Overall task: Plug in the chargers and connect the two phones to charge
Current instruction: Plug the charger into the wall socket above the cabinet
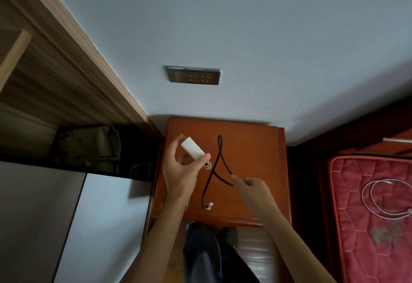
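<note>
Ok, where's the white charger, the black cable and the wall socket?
white charger [192, 148]: head view, middle of its body.
black cable [207, 184]: head view, its left strand.
wall socket [193, 77]: head view, middle of its plate.

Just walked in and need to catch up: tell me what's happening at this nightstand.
A person stands at the nightstand. The left hand holds a white charger, while the right hand pinches one end of a black cable lying looped on top. The wall socket above has nothing plugged in. A white cable lies coiled on the red mattress. No phone is in view.
</note>
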Demonstrator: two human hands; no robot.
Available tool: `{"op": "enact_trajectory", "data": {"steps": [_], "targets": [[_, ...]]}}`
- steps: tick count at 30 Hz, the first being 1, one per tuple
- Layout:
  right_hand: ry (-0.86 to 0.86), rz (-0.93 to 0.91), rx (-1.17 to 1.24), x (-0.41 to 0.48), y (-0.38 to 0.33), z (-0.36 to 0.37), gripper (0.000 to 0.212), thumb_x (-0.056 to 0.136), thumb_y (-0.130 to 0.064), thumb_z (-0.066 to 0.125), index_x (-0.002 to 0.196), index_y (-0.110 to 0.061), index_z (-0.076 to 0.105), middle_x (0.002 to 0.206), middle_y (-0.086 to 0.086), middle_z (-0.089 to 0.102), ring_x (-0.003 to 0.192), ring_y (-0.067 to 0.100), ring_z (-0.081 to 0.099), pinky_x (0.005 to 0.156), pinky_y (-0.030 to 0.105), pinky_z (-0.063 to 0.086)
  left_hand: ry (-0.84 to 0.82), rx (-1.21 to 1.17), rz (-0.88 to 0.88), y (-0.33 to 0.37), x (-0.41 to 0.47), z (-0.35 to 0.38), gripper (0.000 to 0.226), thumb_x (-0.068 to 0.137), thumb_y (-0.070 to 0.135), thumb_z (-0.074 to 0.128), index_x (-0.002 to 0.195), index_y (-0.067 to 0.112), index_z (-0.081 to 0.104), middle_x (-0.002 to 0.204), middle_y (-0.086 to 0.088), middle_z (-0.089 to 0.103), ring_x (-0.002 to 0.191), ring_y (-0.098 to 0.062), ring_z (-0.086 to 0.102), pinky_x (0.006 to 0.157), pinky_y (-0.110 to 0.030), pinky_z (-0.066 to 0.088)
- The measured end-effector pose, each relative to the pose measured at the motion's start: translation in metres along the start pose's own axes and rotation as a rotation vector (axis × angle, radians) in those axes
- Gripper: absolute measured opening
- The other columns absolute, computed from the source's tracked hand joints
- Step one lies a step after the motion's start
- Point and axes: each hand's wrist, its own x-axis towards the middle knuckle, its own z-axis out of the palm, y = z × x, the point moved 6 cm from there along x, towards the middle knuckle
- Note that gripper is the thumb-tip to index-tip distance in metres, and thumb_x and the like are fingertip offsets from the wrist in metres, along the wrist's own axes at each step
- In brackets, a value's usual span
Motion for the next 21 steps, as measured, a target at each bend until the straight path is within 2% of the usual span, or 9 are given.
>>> {"op": "enact_trajectory", "data": {"steps": [2,5,7,8,10,12,15,17,21], "targets": [[0.088,-0.158,0.109,0.001,-0.024,-0.001,0.04,0.096,-0.044,0.057,0.067,-0.017,0.054,0.053,-0.007,0.045,0.037,0.0,0.036,0.038,0.012,0.033,-0.043,0.057,0.065,0.005,0.006,0.001,0.08,0.065,0.007,0.09,0.133,0.031,0.055,0.123,0.018,0.062,0.102,-0.001,0.066,0.069,-0.017,0.056],[0.136,-0.357,0.211,0.003,-0.071,0.003,0.025,0.096,-0.046,0.055,0.085,-0.025,0.063,0.071,-0.012,0.064,0.057,-0.003,0.056,0.052,0.011,0.043,-0.105,0.105,0.125,0.013,0.019,0.0,0.085,0.062,0.006,0.091,0.135,0.03,0.054,0.121,0.023,0.063,0.103,-0.002,0.066,0.075,-0.021,0.057],[0.04,-0.389,0.232,0.012,-0.097,0.014,0.017,0.098,-0.046,0.054,0.106,-0.035,0.064,0.098,-0.017,0.069,0.086,-0.006,0.065,0.068,0.009,0.049,-0.142,0.13,0.157,0.02,0.03,0.0,0.086,0.062,0.012,0.092,0.137,0.028,0.052,0.126,0.017,0.063,0.107,-0.005,0.065,0.082,-0.027,0.058],[-0.031,-0.39,0.266,0.02,-0.108,0.021,0.02,0.098,-0.046,0.055,0.113,-0.036,0.063,0.109,-0.016,0.068,0.097,-0.006,0.065,0.075,0.009,0.051,-0.157,0.14,0.169,0.022,0.037,0.0,0.086,0.063,0.014,0.093,0.138,0.027,0.052,0.126,0.014,0.063,0.108,-0.006,0.065,0.084,-0.029,0.058],[-0.178,-0.348,0.388,0.033,-0.126,0.035,0.034,0.097,-0.044,0.057,0.126,-0.029,0.063,0.122,-0.003,0.069,0.109,0.008,0.067,0.091,0.025,0.055,-0.182,0.154,0.185,0.028,0.053,0.001,0.083,0.064,0.014,0.092,0.137,0.026,0.054,0.122,0.01,0.066,0.106,-0.006,0.066,0.085,-0.032,0.059],[-0.267,-0.313,0.498,0.045,-0.139,0.046,0.038,0.096,-0.038,0.061,0.13,-0.021,0.062,0.122,0.012,0.07,0.11,0.028,0.069,0.096,0.042,0.055,-0.208,0.144,0.205,0.033,0.071,0.0,0.078,0.067,0.007,0.09,0.135,0.024,0.057,0.122,0.005,0.068,0.105,-0.007,0.067,0.085,-0.035,0.06],[-0.328,-0.322,0.563,0.06,-0.156,0.057,0.036,0.095,-0.03,0.065,0.13,-0.023,0.062,0.116,0.011,0.073,0.106,0.026,0.071,0.088,0.036,0.058,-0.23,0.084,0.211,0.041,0.097,-0.003,0.078,0.07,0.002,0.086,0.138,0.023,0.054,0.129,0.001,0.064,0.11,-0.005,0.066,0.086,-0.03,0.059],[-0.332,-0.33,0.589,0.07,-0.165,0.06,0.038,0.093,-0.026,0.068,0.131,-0.023,0.062,0.116,0.01,0.074,0.106,0.026,0.071,0.09,0.038,0.058,-0.242,0.034,0.201,0.045,0.111,-0.006,0.079,0.07,0.005,0.087,0.139,0.022,0.052,0.126,0.003,0.066,0.11,-0.005,0.067,0.083,-0.024,0.057],[-0.278,-0.342,0.674,0.087,-0.18,0.06,0.039,0.09,-0.027,0.072,0.129,-0.024,0.064,0.111,0.008,0.076,0.105,0.024,0.072,0.089,0.037,0.059,-0.361,-0.057,0.114,0.051,0.136,-0.005,0.059,0.08,0.007,0.079,0.134,0.019,0.059,0.123,0.004,0.071,0.115,-0.014,0.066,0.086,-0.024,0.056]]}}
